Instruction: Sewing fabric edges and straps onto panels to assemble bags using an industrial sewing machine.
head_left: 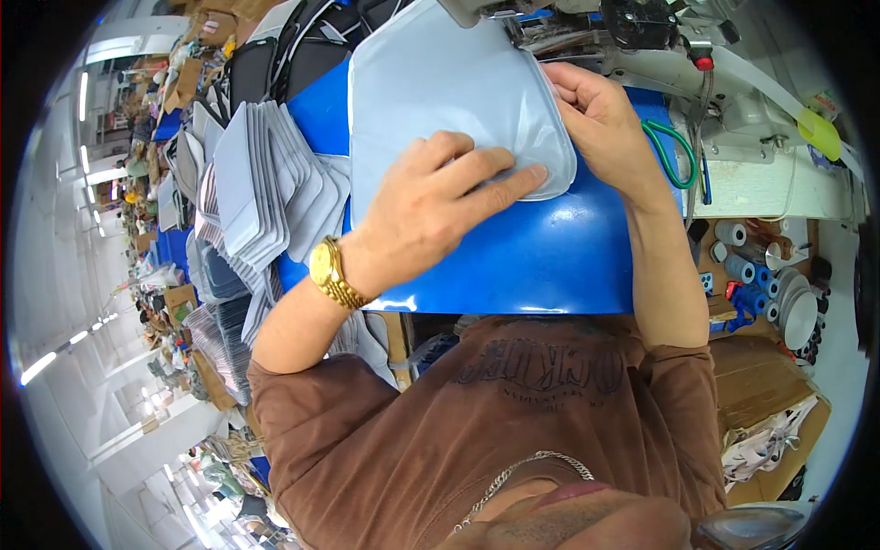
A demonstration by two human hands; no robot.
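A glossy blue work surface (541,257) carries a grey panel (440,92) and stacked grey pieces (266,174).

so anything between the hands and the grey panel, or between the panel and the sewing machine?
Nothing visible. The left hand lies flat on the grey panel, and the right hand grips its right edge. The panel rests on the blue table, its far end already at the sewing machine.

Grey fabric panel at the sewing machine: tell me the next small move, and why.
Probably ease the grey panel a little further toward the sewing machine. The left hand presses flat on its near corner, the right hand pinches its right edge beside the machine, and the panel lies flat on the blue table, so both hands seem set to guide it.
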